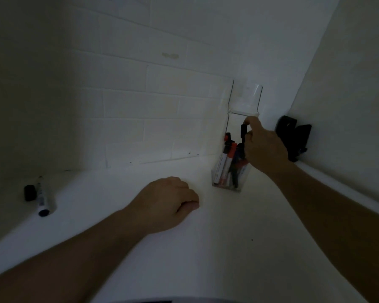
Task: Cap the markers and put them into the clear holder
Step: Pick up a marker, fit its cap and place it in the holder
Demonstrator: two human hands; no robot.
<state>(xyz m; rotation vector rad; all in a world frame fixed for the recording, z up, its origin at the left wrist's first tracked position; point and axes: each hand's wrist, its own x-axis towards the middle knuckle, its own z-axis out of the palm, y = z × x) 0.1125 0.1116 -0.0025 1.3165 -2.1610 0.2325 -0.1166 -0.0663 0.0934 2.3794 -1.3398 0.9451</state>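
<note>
The black-capped marker [242, 133], judged light, rigid and smooth, is pinched near its cap by the right hand [265, 147] inside the clear holder [230, 171] on the bench [206, 248]; the left hand [166, 200] rests loosely curled, holding nothing.

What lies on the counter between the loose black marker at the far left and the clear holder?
In the head view, only the left hand rests between the black marker and the clear holder.

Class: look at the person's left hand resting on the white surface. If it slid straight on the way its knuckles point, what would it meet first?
Most likely the clear plastic holder of markers; the left hand points right and slightly away. White surface between looks free, though depth is uncertain.
</note>
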